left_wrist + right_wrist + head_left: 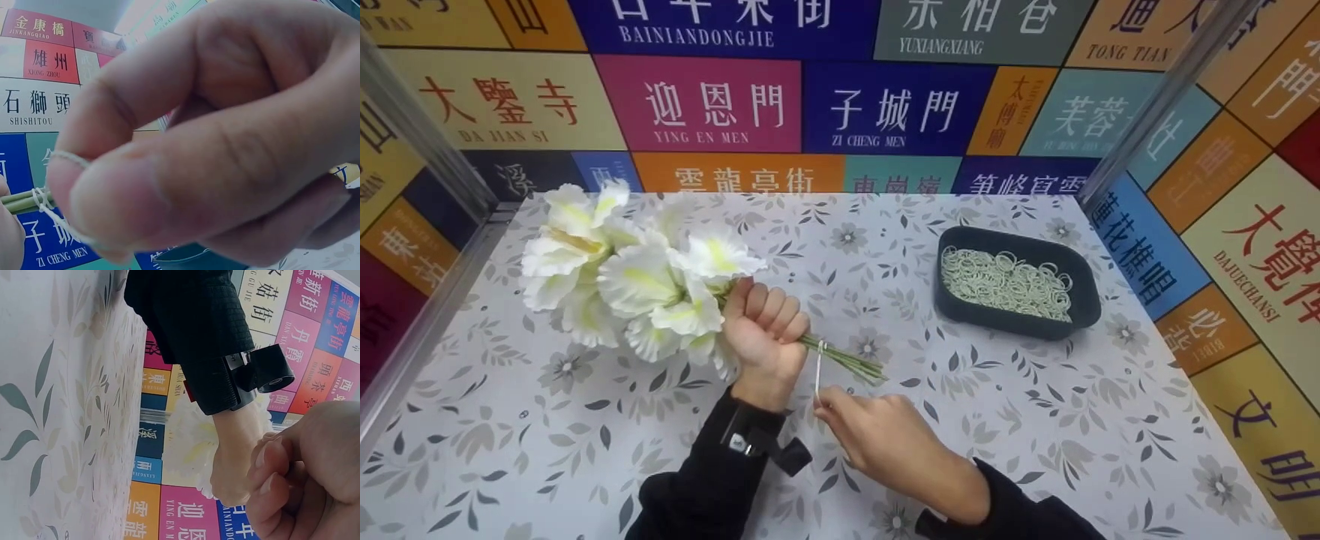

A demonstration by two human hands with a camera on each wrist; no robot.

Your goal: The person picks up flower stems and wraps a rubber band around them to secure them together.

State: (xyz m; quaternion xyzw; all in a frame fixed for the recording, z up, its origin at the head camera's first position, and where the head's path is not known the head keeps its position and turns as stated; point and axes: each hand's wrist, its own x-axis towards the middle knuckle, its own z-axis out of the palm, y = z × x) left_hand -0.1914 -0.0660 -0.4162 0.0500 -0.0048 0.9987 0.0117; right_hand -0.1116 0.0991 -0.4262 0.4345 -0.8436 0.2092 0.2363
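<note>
My left hand point(767, 330) grips the green stems point(851, 361) of a bunch of white artificial flowers point(637, 281) with yellow-green centres. The blooms lie to its left and the stem ends stick out to its right. A pale rubber band point(819, 371) is looped round the stems just beyond that fist. My right hand point(896, 442) pinches the band's free end and holds it stretched toward me. In the left wrist view, the right hand's thumb and finger point(121, 197) pinch the band close up. The right wrist view shows the right hand's curled fingers point(275, 495); the band is hidden there.
A dark tray point(1020, 327) filled with pale rubber bands point(1005, 285) stands at the back right of the table. The tabletop point(585, 450) has a leaf and flower print. Panels with coloured lettering point(701, 105) rise behind and at both sides.
</note>
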